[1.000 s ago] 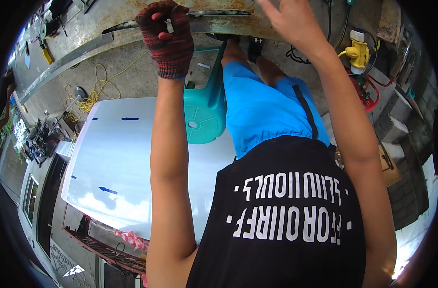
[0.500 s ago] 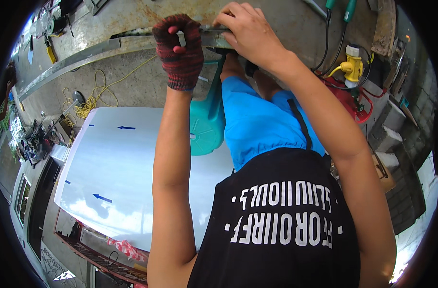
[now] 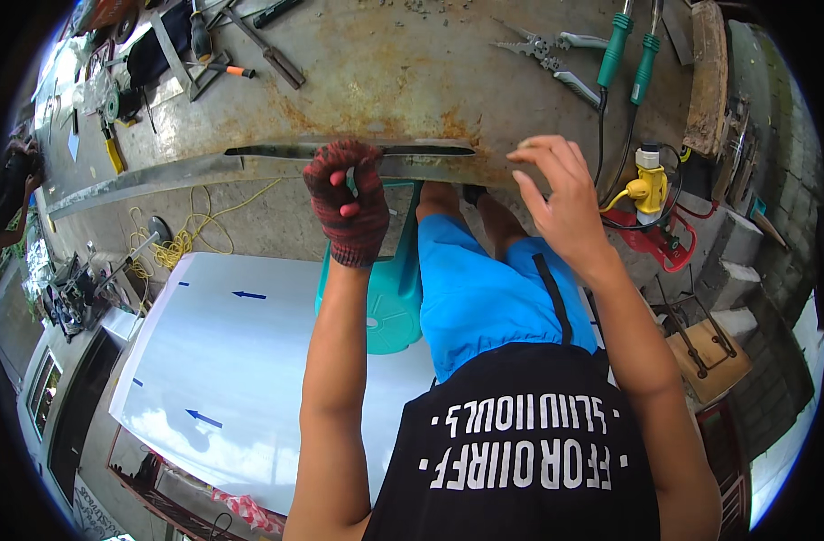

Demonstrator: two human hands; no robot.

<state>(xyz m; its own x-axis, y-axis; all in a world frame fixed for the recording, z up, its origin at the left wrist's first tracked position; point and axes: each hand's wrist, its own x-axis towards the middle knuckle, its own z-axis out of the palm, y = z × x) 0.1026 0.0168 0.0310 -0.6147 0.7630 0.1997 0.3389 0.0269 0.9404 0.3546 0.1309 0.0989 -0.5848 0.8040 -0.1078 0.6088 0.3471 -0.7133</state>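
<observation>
A long thin dark strip (image 3: 430, 151) lies along the near edge of the metal worktable, with a greyish metal border around it. My left hand (image 3: 347, 203), in a red and black knitted glove with bare fingertips, is closed around the strip near its middle; the fingers' far side is hidden. My right hand (image 3: 561, 185) is bare and hovers off the strip's right end, with fingers apart and slightly curled, holding nothing.
On the rusty-stained worktable (image 3: 367, 72) lie pliers (image 3: 543, 54), two green-handled corded tools (image 3: 616, 50), a screwdriver (image 3: 201, 36) and a metal square (image 3: 173, 54). A yellow plug (image 3: 644, 191) hangs right. Below are a green stool (image 3: 394, 325) and a white sheet (image 3: 240, 343) with blue arrows.
My right hand has come away from the strip, moving right and lower in the view. My left hand stays closed on the strip. More of the worktable's tools now show as the view has tilted.
</observation>
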